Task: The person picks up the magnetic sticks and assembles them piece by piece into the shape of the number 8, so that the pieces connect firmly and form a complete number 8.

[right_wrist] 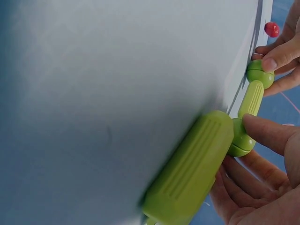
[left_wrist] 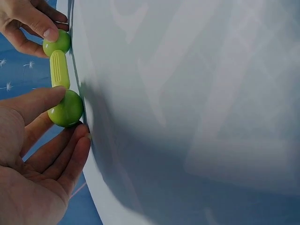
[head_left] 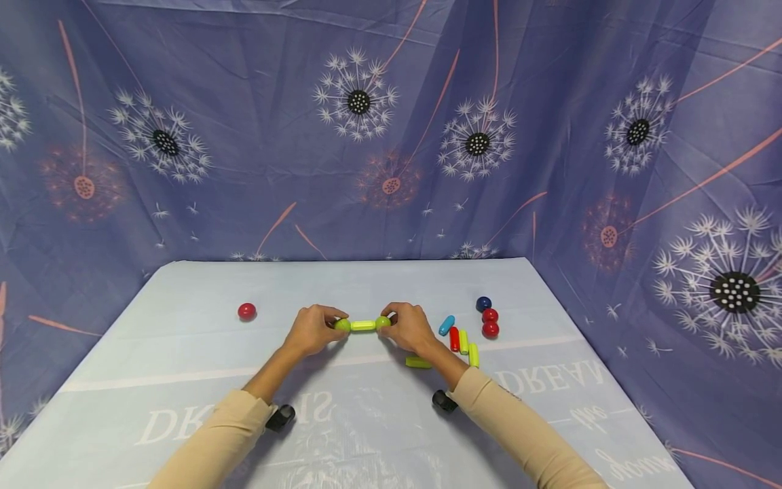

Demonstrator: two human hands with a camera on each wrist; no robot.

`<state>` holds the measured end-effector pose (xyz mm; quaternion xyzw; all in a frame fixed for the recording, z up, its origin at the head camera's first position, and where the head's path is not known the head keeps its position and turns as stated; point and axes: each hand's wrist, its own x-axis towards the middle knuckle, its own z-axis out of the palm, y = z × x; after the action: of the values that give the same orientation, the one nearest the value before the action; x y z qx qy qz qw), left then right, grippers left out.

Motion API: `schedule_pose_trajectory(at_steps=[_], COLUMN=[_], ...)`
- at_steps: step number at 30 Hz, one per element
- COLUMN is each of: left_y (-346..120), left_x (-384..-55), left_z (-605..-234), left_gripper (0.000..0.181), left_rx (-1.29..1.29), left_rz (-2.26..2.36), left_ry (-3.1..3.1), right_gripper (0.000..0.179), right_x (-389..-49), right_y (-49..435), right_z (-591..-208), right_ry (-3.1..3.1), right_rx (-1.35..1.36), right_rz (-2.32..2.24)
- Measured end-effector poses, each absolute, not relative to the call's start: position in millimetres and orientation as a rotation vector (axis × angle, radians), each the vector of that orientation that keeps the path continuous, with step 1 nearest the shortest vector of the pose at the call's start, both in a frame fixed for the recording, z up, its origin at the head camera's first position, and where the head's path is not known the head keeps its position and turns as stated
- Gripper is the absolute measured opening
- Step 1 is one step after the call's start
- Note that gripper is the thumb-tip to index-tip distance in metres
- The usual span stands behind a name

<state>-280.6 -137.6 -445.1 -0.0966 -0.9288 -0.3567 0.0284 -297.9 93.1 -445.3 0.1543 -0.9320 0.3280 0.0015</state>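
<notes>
Between both hands lies a ribbed yellow-green rod [head_left: 363,326] with a green ball at each end, in line over the far half of the table. My left hand [head_left: 313,329] pinches the left green ball [left_wrist: 65,110] between thumb and fingers. On the other side, my right hand [head_left: 411,326] grips the right green ball [right_wrist: 241,140] the same way. The rod's ends meet the balls, and no finger covers its middle. Another yellow-green rod [right_wrist: 190,168] lies close by the right hand and looms large in the right wrist view.
A red ball [head_left: 247,312] sits at the far left. Right of the hands are a blue ball [head_left: 484,303], two red balls [head_left: 491,329], a blue rod [head_left: 447,325], a red rod [head_left: 455,339] and several yellow-green rods [head_left: 474,354]. A patterned curtain [head_left: 391,136] hangs behind the table.
</notes>
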Motion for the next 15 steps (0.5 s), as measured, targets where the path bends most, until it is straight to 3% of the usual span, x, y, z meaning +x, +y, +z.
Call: schedule_pose_trajectory(at_steps=[15], left_y=[-159.7], left_x=[-288.1], left_z=[-454.4], left_gripper=[0.039], left_rx=[-0.096], left_rz=[-1.7], left_ry=[-2.823], right_gripper=[0.028], right_x=[-296.4], right_y=[92.7], right_z=[-444.6], right_ry=[-2.927], right_rx=[0.471], right_rz=[1.03])
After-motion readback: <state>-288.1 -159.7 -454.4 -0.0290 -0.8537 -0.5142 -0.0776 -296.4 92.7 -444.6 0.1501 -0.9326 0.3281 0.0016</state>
